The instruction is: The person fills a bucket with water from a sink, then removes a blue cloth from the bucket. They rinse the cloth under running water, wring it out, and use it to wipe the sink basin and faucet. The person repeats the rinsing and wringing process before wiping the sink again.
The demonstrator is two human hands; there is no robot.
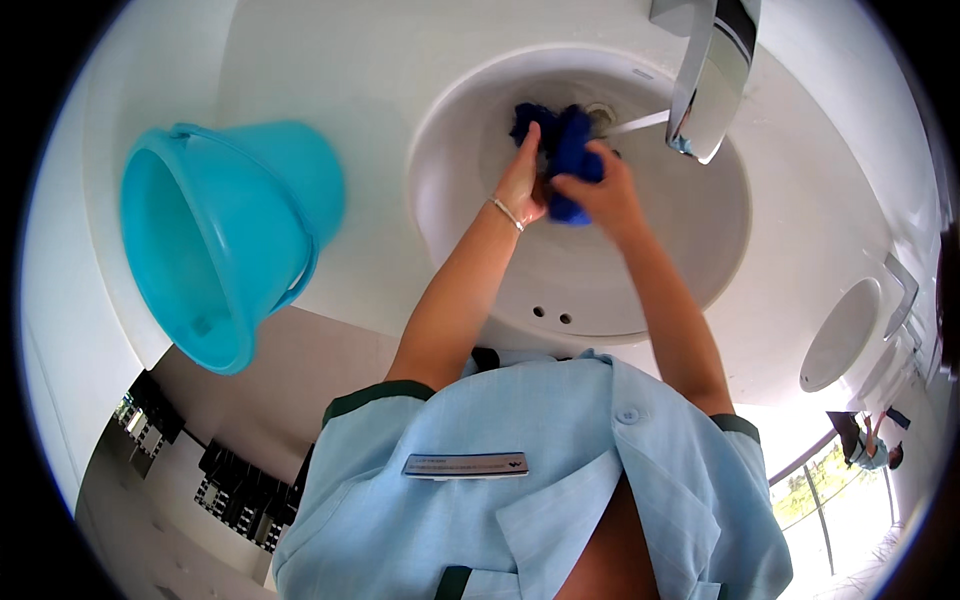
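Over the white washbasin [675, 240], both my hands are at a bunched dark blue cloth [570, 150], which is slightly blurred. My left hand [523, 180], with a pale bracelet at the wrist, grips it from the left, thumb pointing up along it. From the right, my right hand [609, 193] curls its fingers and thumb around the cloth. A thin stream of water [637, 123] runs from the chrome faucet [709, 90] towards the drain [600, 114], just beside the cloth. The cloth hides part of my fingers.
A turquoise plastic bucket [300, 180] with a handle stands on the white counter [360, 247] left of the basin. Further right are another basin [840, 337] and its faucet [902, 292]. Another person [870, 450] in light blue is beyond these, near a large window [832, 495].
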